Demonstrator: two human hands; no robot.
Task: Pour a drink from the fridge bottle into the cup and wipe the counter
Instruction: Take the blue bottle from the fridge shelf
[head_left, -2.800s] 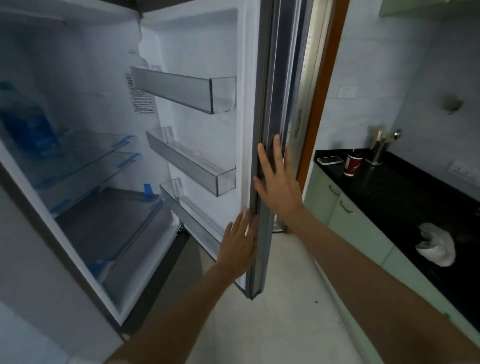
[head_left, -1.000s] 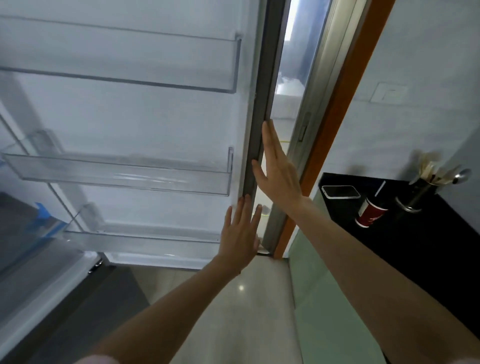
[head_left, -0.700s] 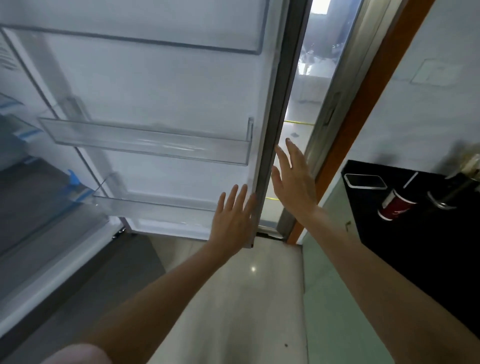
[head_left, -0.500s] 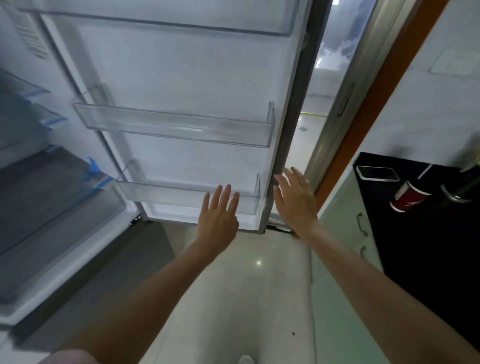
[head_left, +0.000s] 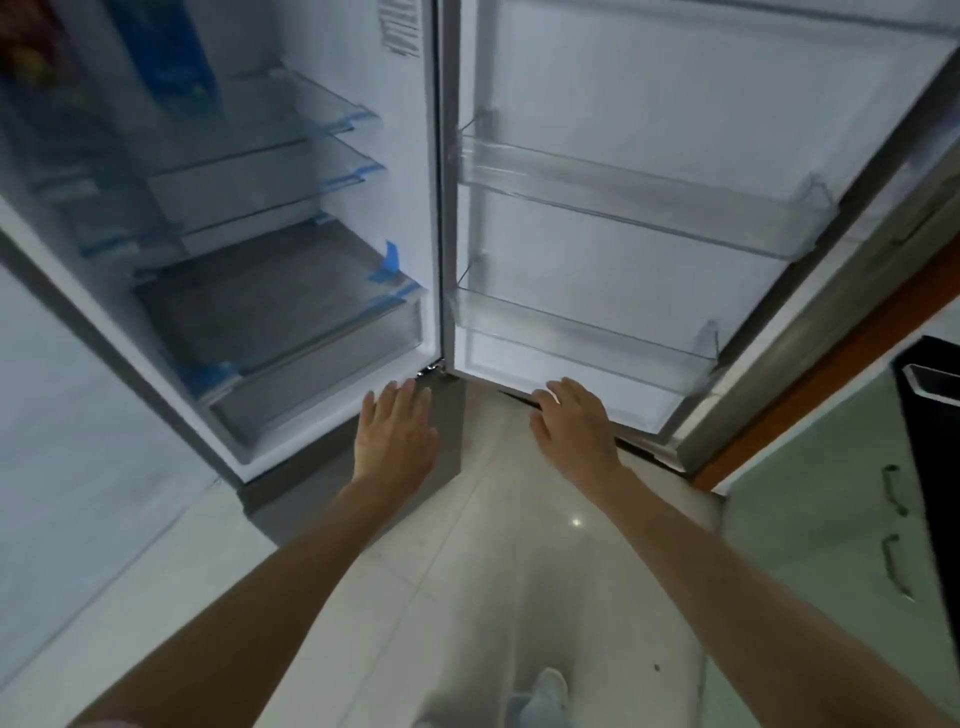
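Fingers of both hands are straight and loosely spread, holding nothing: left hand (head_left: 397, 434) at lower centre, right hand (head_left: 571, 423) just beside the door's (head_left: 675, 234) bottom edge. With the fridge (head_left: 291, 312) wide open, a blurred blue shape, likely the bottle (head_left: 166, 57), sits upper left. Reaching high and gripping its body firmly, upright, would serve best.

A home kitchen: open fridge (head_left: 311, 260), green cabinets (head_left: 810, 545), black counter (head_left: 935, 467), tiled floor (head_left: 493, 571).
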